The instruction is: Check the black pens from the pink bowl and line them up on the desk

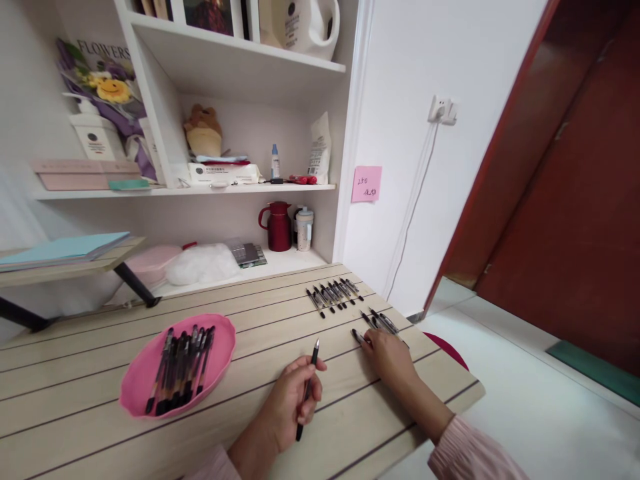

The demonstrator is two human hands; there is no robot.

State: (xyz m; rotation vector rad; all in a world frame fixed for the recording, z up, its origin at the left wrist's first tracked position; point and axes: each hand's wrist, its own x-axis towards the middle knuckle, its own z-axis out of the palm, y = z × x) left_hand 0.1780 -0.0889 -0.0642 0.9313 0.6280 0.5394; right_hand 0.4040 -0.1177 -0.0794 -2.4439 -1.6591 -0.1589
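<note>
Upright in my left hand (293, 403) is a black pen (309, 387), its bare writing tip pointing up and its lower end below my fingers. Further right, my right hand (389, 358) rests low over the table with its fingers closed on another pen (357, 335), of which only the dark end shows. Beside those fingers lies a short row of pens (384, 322), partly hidden by the hand. Behind it is a longer row of several pens (334, 295) with black caps. A pink tray (227, 347) on the left holds several more dark-capped pens (181, 367).
The striped wooden table (260, 340) ends at a rounded right corner. A small raised stand (127, 248) bears blue paper at the left. White shelving (240, 190) rises behind, with a red jug (279, 228) and a light cup (304, 230) on its lowest level.
</note>
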